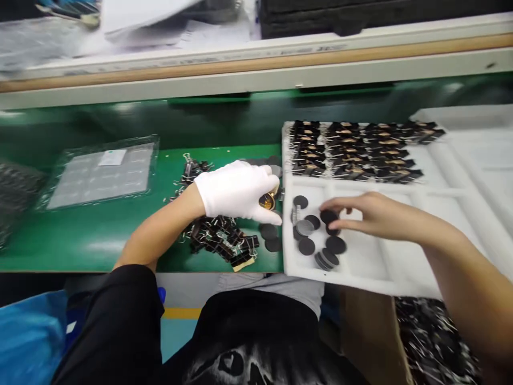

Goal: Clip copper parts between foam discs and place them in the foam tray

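Observation:
My left hand, in a white glove, is closed around a small round gold-and-black part just left of a white foam tray. My bare right hand reaches into the tray's near left compartment, its fingertips pinching a black disc. Several more black discs lie loose in that compartment. Rows of black clipped parts with gold centres fill the tray's far compartments. A heap of black binder clips lies under my left wrist.
The green bench carries a clear plastic blister tray at the left. A few black discs lie on the bench beside the foam tray. A raised shelf rail runs along the back. A box of clips sits below right.

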The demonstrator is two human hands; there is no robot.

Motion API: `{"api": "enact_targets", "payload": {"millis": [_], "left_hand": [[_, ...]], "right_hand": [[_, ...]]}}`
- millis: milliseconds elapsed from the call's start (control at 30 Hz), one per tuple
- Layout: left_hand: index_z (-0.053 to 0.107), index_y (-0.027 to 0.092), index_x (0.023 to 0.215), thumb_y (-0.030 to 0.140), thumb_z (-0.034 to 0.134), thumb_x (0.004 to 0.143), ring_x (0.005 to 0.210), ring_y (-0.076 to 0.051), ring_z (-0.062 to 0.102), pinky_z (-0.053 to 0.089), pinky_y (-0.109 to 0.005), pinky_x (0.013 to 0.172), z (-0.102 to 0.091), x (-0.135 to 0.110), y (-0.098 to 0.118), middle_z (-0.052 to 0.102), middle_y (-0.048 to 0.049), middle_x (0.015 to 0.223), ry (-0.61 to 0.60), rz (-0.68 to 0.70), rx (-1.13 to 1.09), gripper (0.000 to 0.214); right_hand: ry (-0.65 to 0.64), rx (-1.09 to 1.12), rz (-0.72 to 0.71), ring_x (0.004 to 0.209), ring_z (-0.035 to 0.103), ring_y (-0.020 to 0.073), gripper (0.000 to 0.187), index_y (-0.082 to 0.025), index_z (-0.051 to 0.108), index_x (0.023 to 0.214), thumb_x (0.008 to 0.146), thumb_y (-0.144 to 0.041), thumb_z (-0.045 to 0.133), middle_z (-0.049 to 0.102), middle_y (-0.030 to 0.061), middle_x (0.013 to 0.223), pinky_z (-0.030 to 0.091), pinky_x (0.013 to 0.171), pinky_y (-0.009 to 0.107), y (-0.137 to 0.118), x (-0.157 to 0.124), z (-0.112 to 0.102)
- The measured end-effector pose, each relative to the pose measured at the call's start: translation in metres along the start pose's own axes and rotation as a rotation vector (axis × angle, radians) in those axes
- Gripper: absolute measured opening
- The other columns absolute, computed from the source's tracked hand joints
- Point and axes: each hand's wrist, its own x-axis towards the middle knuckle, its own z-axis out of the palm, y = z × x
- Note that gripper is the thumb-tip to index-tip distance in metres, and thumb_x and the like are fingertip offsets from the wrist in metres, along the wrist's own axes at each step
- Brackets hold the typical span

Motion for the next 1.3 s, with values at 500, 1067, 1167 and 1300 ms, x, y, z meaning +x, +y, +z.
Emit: {"api": "enact_targets", "payload": {"millis": [500,1067,1167,1300], "left_hand": [[0.053,0.019,0.141,0.066,0.066,0.093,0.108,-0.031,0.073,0.053,-0.036,0.084,0.016,0.024,0.003,0.069,-0.0135,0.127,0.087,-0.079,-0.139,0.068],[0.050,0.017,0.147,0.058,0.053,0.104,0.100,-0.026,0.072,0.054,-0.034,0.082,0.022,0.026,0.016,0.070,-0.0126,0.113,0.164,0.180,-0.105,0.060],[0.046,0.018,0.151,0.054,0.056,0.104,0.102,-0.028,0.072,0.052,-0.035,0.083,0.025,0.027,0.017,0.070,-0.0150,0.119,0.120,0.213,-0.065,0.061],[0.039,0.016,0.157,0.053,0.059,0.102,0.112,-0.034,0.069,0.050,-0.042,0.090,0.022,0.023,0.010,0.063,-0.0220,0.136,0.071,0.168,-0.020,0.069]], "right_hand": [[1.008,0.628,-0.315,0.093,0.080,0.0224,0.019,-0.028,0.082,0.104,0.087,-0.018,0.081,0.083,0.0025,0.103,0.068,0.084,0.039,-0.050,0.072,0.083],[0.477,1.064,-0.311,0.084,0.075,0.0155,0.057,-0.034,0.057,0.143,0.092,-0.029,0.081,0.075,0.0005,0.103,0.066,0.079,0.032,-0.049,0.058,0.083],[0.363,1.179,-0.229,0.084,0.074,0.0153,0.044,-0.024,0.069,0.119,0.082,-0.028,0.091,0.074,-0.0001,0.091,0.064,0.082,0.031,-0.049,0.059,0.081],[0.360,1.317,-0.131,0.074,0.068,0.0132,0.046,-0.023,0.073,0.112,0.074,-0.033,0.096,0.075,0.0016,0.094,0.060,0.069,0.028,-0.046,0.059,0.076]]}}
